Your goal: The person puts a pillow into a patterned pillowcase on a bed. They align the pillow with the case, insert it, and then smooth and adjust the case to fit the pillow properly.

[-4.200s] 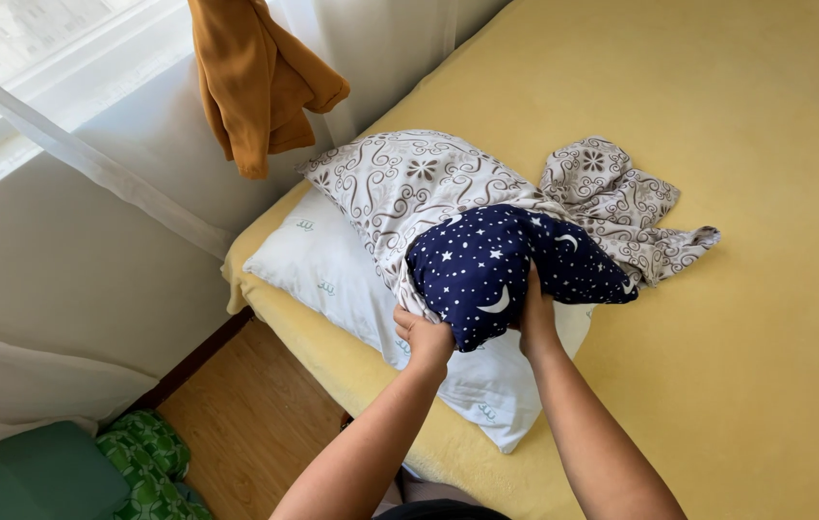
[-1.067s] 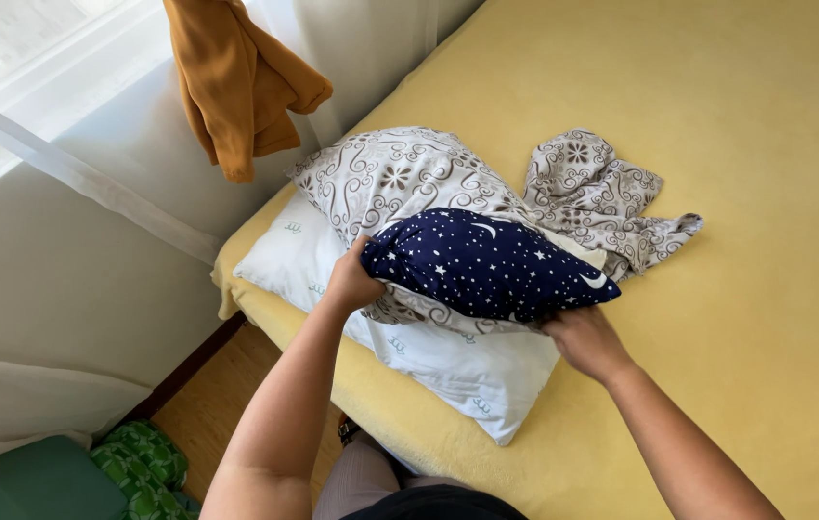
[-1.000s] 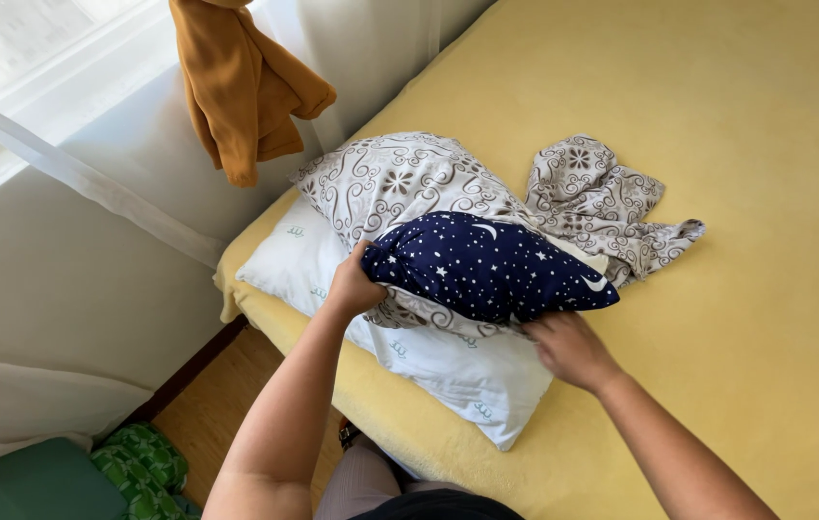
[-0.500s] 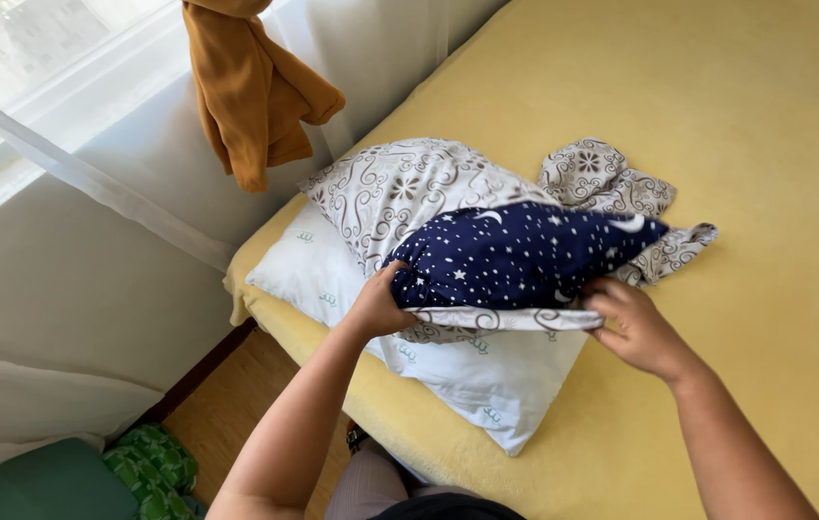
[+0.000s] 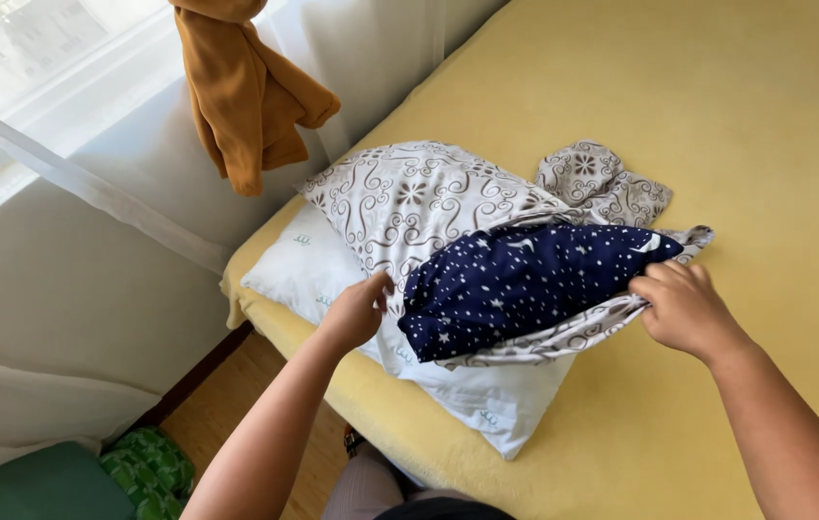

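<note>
A navy pillow with white stars (image 5: 525, 284) lies partly inside a grey-and-white swirl-patterned pillowcase (image 5: 409, 197) on the corner of a yellow bed (image 5: 717, 116). My right hand (image 5: 684, 308) pinches the pillowcase's open edge at the pillow's right end. My left hand (image 5: 359, 310) hovers with fingers loosely apart just left of the navy pillow, next to the patterned cloth. Under both lies a white pillow (image 5: 313, 270) with small green marks.
An orange-brown garment (image 5: 246, 91) hangs over the white curtain (image 5: 63, 279) at the window. A wooden floor strip (image 5: 226, 404) runs beside the bed. Something green (image 5: 82, 477) sits on the floor at the lower left.
The navy pillow has been laid down and slid rightward into the patterned case. My left hand has let go of the pillow's left end; my right hand moved right to the case's edge.
</note>
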